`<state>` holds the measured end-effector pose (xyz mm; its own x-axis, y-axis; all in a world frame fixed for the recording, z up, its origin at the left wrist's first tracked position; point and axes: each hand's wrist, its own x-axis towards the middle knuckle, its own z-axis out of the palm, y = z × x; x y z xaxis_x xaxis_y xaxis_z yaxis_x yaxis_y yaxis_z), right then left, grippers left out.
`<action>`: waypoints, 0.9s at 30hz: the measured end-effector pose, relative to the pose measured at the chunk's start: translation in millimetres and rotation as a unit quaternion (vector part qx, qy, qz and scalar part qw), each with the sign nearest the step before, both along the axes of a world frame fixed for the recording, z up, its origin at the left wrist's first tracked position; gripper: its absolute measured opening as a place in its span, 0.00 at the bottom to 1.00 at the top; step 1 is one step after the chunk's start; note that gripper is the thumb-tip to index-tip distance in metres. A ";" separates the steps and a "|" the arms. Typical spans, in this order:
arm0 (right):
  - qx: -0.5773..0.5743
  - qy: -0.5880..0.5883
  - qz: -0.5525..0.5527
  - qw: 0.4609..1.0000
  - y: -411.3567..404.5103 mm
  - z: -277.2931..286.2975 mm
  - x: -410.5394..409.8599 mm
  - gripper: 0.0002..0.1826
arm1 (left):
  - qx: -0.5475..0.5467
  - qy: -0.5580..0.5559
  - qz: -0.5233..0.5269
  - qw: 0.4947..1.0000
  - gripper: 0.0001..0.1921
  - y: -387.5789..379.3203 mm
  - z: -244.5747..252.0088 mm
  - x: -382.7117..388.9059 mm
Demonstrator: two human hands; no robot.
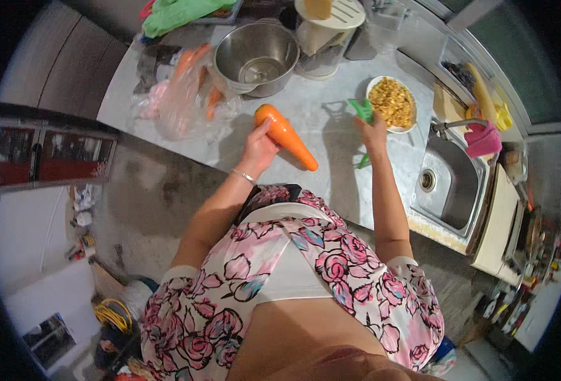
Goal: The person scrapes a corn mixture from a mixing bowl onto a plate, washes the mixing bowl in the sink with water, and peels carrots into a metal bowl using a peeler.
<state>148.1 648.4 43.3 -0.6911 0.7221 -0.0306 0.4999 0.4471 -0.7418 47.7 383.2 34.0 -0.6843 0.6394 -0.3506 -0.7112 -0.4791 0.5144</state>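
Observation:
A large orange carrot [290, 138] is held by its thick end in my left hand [259, 147]. Its narrow tip points down and right over the pale countertop [242, 128]. My right hand [375, 131] grips a green Y-shaped peeler [361, 110], whose handle end shows below the palm. The peeler's head is turned away from me, and the two hands are well apart. Just beyond the right hand sits a white bowl [413, 125] of chopped yellow-brown food [391, 102].
A clear plastic bag [178, 112] with more carrots [192, 59] lies left of a steel pot [233, 52]. Behind stands a clear container with a white slotted lid [347, 14]. A steel sink [457, 190], its faucet [457, 124] and a pink cloth [483, 138] are at right.

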 end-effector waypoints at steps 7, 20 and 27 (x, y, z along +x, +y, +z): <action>-0.122 0.094 0.098 0.983 -22.5 34.0 20.5 0.22 | 0.073 0.024 -0.051 0.996 0.23 27.4 11.4 1.1; -0.083 0.154 0.251 0.952 -81.1 50.5 -12.5 0.30 | 0.024 0.080 -0.062 0.995 0.18 43.5 24.6 7.4; -0.130 0.076 0.241 0.959 -86.4 40.0 -24.4 0.32 | 0.023 0.055 -0.032 0.998 0.15 44.6 8.8 3.8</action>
<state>123.7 562.1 83.3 -0.9535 0.2987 -0.0392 0.1592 0.3892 -0.9073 51.6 427.9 42.8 -0.6739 0.6971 -0.2447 -0.6816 -0.4587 0.5701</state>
